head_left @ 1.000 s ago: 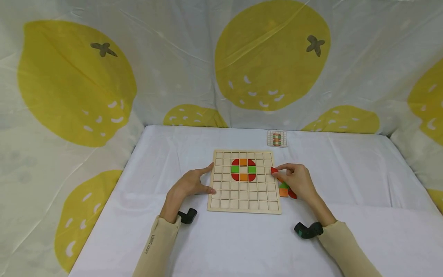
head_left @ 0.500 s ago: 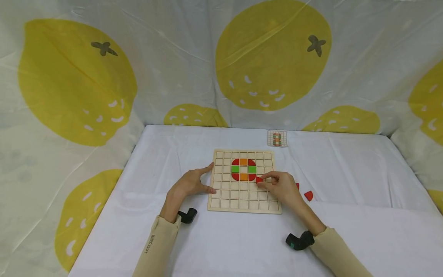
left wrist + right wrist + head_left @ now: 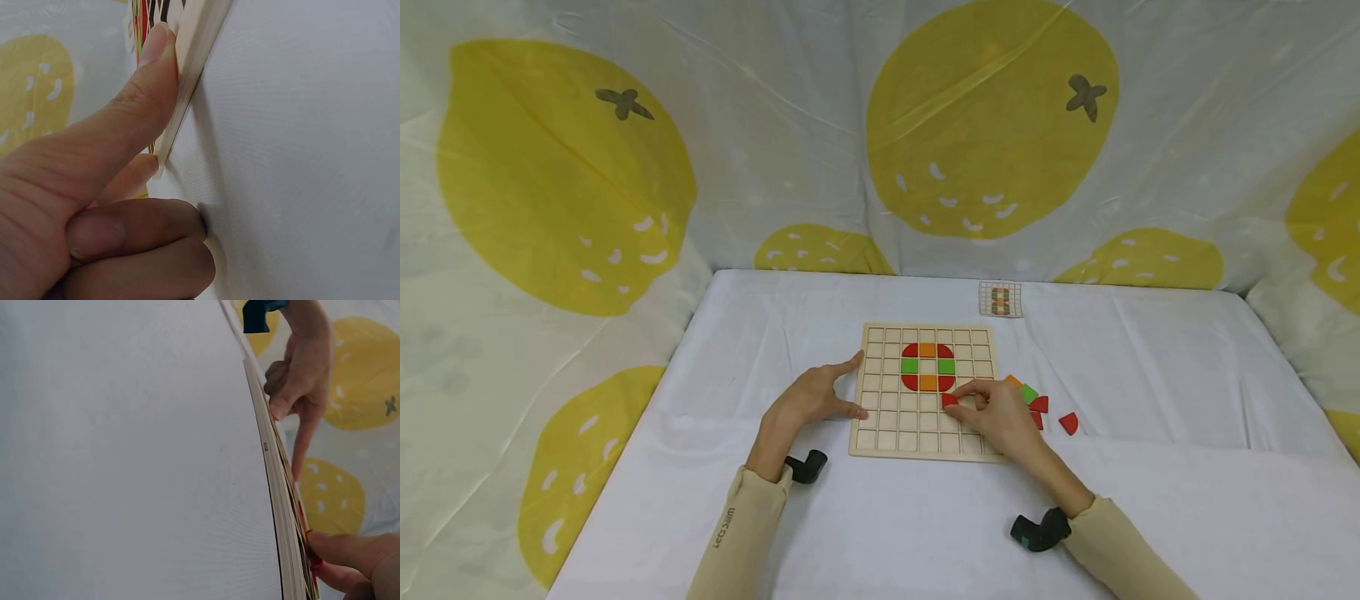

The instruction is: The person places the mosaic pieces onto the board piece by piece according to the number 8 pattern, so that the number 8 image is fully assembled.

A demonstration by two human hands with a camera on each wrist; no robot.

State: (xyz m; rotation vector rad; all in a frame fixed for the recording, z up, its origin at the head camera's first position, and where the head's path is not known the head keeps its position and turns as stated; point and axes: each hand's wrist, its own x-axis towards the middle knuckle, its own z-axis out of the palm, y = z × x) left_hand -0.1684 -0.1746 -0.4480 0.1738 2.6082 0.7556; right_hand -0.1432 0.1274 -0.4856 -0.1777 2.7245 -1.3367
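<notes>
A square wooden grid board (image 3: 887, 440) lies on the white cloth. Red quarter-circles, orange squares (image 3: 927, 351) and green squares (image 3: 910, 367) form a ring around one bare cell on it. My left hand (image 3: 812, 396) steadies the board's left edge with a straight thumb (image 3: 156, 65) and index finger spread apart; its other fingers are curled in the left wrist view. Between thumb and index finger my right hand (image 3: 1003, 412) pinches a red quarter-circle tile (image 3: 950, 401) over the cell just below the ring's lower right corner. Whether this tile lies flat is hidden.
Loose orange, green (image 3: 1028, 392) and red tiles (image 3: 1039, 405) lie right of the board, partly behind the right hand. One red quarter-circle (image 3: 1068, 423) sits farther right. A small pattern card (image 3: 1001, 299) lies behind the board. A lemon-print curtain (image 3: 775, 150) hangs around the table.
My right hand has carried the red tile leftward from the board's right edge to below the ring. This uncovers the loose tiles. My left hand stays on the board's edge.
</notes>
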